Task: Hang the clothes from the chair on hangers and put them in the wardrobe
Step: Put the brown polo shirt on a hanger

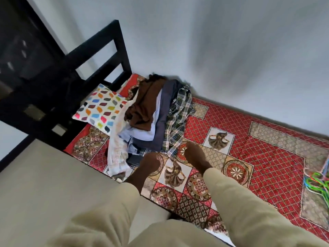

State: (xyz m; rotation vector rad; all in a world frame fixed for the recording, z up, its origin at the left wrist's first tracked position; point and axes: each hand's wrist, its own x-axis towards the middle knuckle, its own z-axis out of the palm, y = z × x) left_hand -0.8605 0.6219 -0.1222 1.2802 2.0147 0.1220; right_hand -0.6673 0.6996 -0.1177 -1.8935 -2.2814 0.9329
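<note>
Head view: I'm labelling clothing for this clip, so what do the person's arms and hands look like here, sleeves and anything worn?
Both arms wear long, loose beige sleeves that end at the wrists. The left hand and the right hand are bare; no gloves show, and no rings, watch or markings can be made out. The picture is motion-blurred, so the fingers are too soft for finer detail.

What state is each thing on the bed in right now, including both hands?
Pile of clothes: heaped on the bed, none on a hanger yet.
Brown garment: crumpled on top of the pile.
Plaid shirt: spread at the pile's right side.
Pillow: leaning by the headboard.
Hangers: bundled on the bedspread, unused.
Left hand: reaching toward the pile, blurred.
Right hand: reaching, blurred.
</note>
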